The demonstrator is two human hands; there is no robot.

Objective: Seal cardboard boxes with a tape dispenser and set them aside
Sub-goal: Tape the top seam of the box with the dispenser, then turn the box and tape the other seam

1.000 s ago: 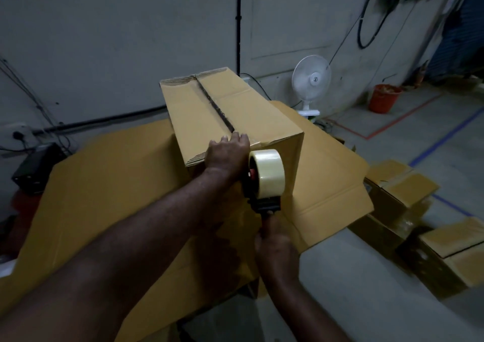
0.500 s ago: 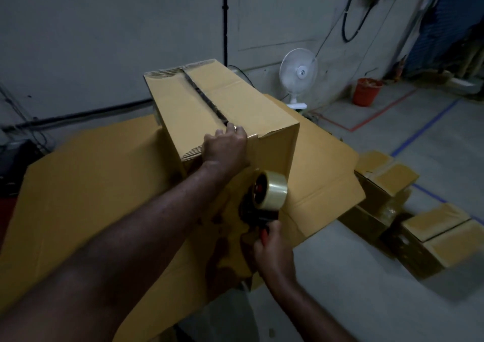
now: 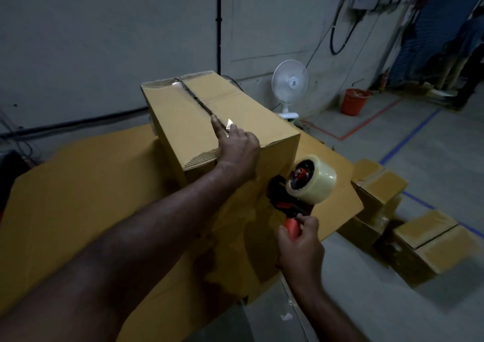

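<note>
Atop box (image 3: 246, 108) — left hand (image 3: 239, 149) outstretched (right hand (image 3: 301, 242) grips dispenser (image 3: 296, 197)).

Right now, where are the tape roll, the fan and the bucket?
tape roll (image 3: 318, 182): head view, outer curved side.
fan (image 3: 289, 82): head view, round grille.
bucket (image 3: 354, 104): head view, front wall.

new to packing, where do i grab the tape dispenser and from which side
Take the tape dispenser by its red handle, coming from below on the near side. The handle sticks down and toward the camera, while the tape roll fills the upper end beside the box.
</note>
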